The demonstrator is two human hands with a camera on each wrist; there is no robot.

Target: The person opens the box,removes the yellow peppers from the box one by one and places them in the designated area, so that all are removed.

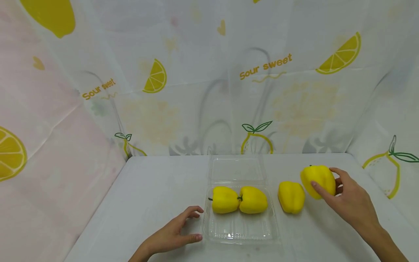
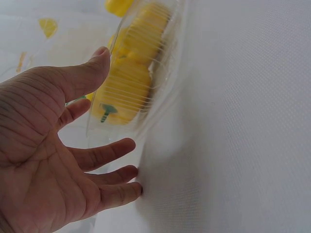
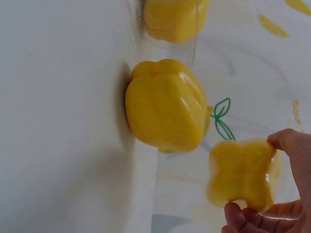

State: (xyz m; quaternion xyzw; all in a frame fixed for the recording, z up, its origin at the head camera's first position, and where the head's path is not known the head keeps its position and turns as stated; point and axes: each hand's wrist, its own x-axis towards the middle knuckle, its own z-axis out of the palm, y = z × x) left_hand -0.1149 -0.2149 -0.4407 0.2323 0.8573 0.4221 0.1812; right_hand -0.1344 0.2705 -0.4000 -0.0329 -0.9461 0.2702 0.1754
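Container point(image 1: 242, 231) on the worktop point(image 1: 147, 189), lid point(image 1: 235, 169) behind it, left pepper point(image 1: 225, 200) beside right pepper point(image 1: 253, 200) in its back half, left fingers point(image 1: 192, 209) just beside its left edge, loose pepper point(image 1: 291, 197) to its right, held pepper point(image 1: 316, 176) in right fingers point(image 1: 342, 174) farther right

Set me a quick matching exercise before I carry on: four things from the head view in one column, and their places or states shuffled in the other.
Things:
1. Left hand
2. Container lid
3. Right hand
4. Leftmost pepper

Places or states:
A. Holding a yellow pepper above the table
B. Inside the clear container, its stem pointing left
C. Beside the container's left edge, with no pepper in it
D. Opened, on the container's far side

Right pairs: 1-C, 2-D, 3-A, 4-B.
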